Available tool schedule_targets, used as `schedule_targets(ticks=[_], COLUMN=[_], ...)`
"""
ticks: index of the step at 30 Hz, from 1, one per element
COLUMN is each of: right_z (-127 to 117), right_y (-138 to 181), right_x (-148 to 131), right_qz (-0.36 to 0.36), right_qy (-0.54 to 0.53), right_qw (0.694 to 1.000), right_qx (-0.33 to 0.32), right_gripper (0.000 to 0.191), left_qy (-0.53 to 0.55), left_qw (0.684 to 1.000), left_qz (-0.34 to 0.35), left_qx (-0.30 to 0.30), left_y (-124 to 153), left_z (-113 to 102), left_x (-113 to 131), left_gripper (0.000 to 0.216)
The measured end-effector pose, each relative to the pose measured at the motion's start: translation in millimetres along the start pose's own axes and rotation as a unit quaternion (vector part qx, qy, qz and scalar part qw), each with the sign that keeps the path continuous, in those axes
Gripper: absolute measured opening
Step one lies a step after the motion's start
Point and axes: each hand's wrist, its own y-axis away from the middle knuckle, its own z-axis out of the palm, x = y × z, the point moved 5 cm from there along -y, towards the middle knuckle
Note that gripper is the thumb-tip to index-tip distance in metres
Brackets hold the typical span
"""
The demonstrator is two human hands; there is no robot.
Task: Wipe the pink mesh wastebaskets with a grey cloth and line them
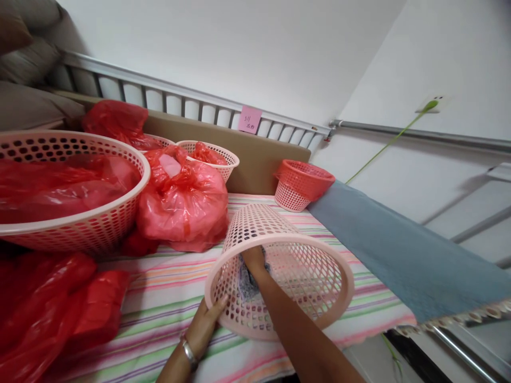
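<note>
A pink perforated plastic basket (275,239) lies on its side on the striped cloth, its mouth facing me. My left hand (207,322) grips its rim at the lower left, thumb over the edge. Deep in the basket, my right hand (254,260) presses a crumpled grey-blue cloth (247,284) against the inner left wall. The fingers are partly hidden by the hand and cloth, but they look closed on the fabric.
A large pink basket (80,223) holding red plastic stands at left, beside a stuffed red plastic bag (183,202). More red bags (59,319) lie nearer me. Behind are a small basket (229,159) and a red-lined basket (291,194). The striped cloth (159,303) ends at right.
</note>
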Motion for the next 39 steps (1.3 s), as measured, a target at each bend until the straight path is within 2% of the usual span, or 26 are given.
schedule_targets(ticks=[3,7,12,14,18,22,27,31,35,39], right_z=[1.5,-3.5,-18.9,-27.4,-39.6,-36.6,-15.4,-8.0,-5.6,-1.8], right_y=[17.8,59.0,121.5,144.0,168.6,150.0,88.5,40.6,11.0,8.7], right_x=[-3.2,-17.4,-41.2,-47.6,-49.9,-42.6,-39.6,-28.9,-11.5,-7.7], right_qz=[-0.008,-0.032,-0.101,-0.125,-0.136,-0.084,-0.039,0.000,0.043,0.027], right_qy=[-0.019,-0.050,-0.137,-0.156,-0.168,-0.158,-0.096,-0.055,-0.024,-0.010], right_qw=[0.999,0.997,0.980,0.971,0.961,0.976,0.994,0.998,0.998,1.000], right_qx=[-0.026,-0.044,-0.102,-0.132,-0.172,-0.124,-0.036,0.014,0.024,-0.005], right_gripper=[0.040,0.037,0.041,0.043,0.051,0.042,0.037,0.037,0.029,0.029], left_qy=[-0.008,0.011,0.020,0.006,-0.009,-0.003,0.007,-0.036,-0.072,-0.062], left_qw=[1.000,1.000,0.999,0.999,0.998,1.000,1.000,0.999,0.997,0.998], left_qz=[0.014,-0.006,0.023,0.031,0.055,0.025,0.006,0.000,-0.012,0.006], left_qx=[0.011,0.016,0.034,0.020,0.023,0.005,0.020,0.002,-0.019,-0.031], left_y=[-0.9,-1.4,-2.7,-3.7,-3.8,-2.2,1.8,5.5,6.6,6.3], left_z=[-2.3,-2.9,-8.7,-10.9,-13.0,-5.0,-1.0,3.4,8.7,9.9], left_x=[-3.8,-9.8,-12.6,-15.1,-15.3,-12.1,-4.2,-2.8,-4.0,-3.3], left_gripper=[0.062,0.065,0.067,0.062,0.062,0.061,0.070,0.064,0.060,0.060])
